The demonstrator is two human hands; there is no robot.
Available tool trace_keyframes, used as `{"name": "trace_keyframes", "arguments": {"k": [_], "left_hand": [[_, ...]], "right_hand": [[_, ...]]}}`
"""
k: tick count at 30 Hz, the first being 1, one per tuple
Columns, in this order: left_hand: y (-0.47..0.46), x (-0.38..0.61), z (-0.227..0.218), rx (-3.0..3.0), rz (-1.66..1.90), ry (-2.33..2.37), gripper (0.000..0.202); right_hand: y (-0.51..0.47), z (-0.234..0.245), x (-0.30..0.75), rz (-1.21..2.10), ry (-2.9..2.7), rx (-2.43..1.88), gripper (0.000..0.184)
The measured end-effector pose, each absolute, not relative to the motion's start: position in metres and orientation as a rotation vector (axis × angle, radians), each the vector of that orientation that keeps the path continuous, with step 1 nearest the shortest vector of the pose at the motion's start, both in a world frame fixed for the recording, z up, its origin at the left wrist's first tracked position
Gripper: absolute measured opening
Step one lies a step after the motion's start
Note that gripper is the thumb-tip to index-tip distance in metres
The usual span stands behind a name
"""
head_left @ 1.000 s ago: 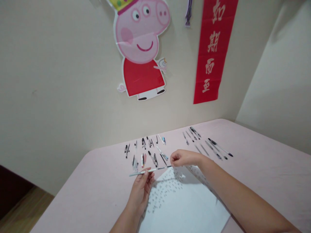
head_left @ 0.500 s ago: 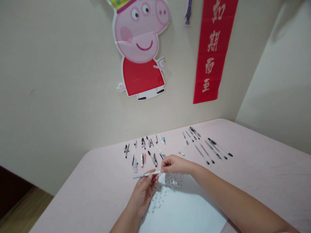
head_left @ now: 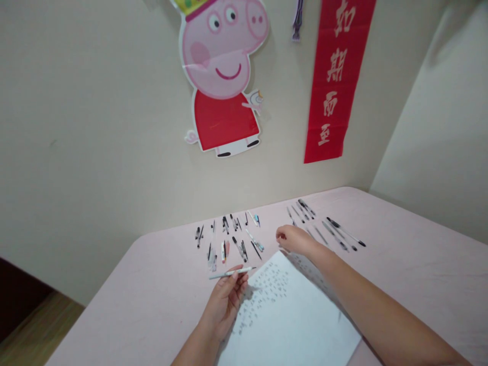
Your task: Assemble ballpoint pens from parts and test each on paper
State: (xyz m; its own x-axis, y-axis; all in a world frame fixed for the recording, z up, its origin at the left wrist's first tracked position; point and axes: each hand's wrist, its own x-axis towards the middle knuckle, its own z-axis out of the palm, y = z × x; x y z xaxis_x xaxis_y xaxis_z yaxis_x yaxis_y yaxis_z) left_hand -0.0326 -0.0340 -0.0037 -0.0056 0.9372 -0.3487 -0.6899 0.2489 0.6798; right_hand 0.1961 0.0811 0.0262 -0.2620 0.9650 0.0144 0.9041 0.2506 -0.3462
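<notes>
My left hand (head_left: 231,292) is closed around a slim white and grey pen (head_left: 229,273). The pen lies nearly level above the corner of a white sheet of paper (head_left: 290,315), its thin dark point towards the right. Farther off and to the right, my right hand (head_left: 292,238) is at the tabletop, fingers curled together; whatever they hold, if anything, is hidden. Small dark marks cover the upper left part of the paper. Beyond the left hand lie several pen parts, among them a black stick (head_left: 256,250) and a light blue and white piece (head_left: 254,241).
The table has a pink cloth (head_left: 152,300). Small groups of pen parts (head_left: 240,248) lie at the back. Several long black and clear pens (head_left: 345,233) lie in rows on the right. A wall with a pig cutout (head_left: 224,119) and a red banner (head_left: 328,107) rises behind.
My right hand has moved from the pen's tip end to the right and away, over where a small silver piece lay. The pen's dark point now shows. The left hand has barely moved.
</notes>
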Motion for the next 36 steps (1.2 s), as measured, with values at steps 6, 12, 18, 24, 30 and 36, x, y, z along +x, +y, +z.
{"name": "trace_keyframes", "arguments": {"k": [6,12,18,24,30,36], "left_hand": [[-0.035,-0.033,-0.004,0.360,1.324,0.871,0.013],[-0.034,-0.033,-0.006,0.366,1.326,0.867,0.013],[-0.033,-0.033,-0.007,0.358,1.326,0.873,0.011],[-0.034,-0.033,-0.004,0.351,1.333,0.880,0.011],[-0.034,-0.034,-0.006,0.351,1.332,0.869,0.011],[-0.033,-0.034,-0.008,0.364,1.325,0.859,0.012]], "right_hand": [[0.088,0.015,0.211,0.244,-2.280,-1.985,0.017],[0.086,0.017,0.210,0.218,-2.362,-1.951,0.011],[0.081,0.026,0.208,0.282,-2.438,-1.805,0.012],[0.082,0.026,0.209,0.320,-2.449,-1.746,0.017],[0.088,0.020,0.216,0.279,-2.421,-1.818,0.017],[0.092,0.012,0.218,0.241,-2.441,-1.769,0.019]]}}
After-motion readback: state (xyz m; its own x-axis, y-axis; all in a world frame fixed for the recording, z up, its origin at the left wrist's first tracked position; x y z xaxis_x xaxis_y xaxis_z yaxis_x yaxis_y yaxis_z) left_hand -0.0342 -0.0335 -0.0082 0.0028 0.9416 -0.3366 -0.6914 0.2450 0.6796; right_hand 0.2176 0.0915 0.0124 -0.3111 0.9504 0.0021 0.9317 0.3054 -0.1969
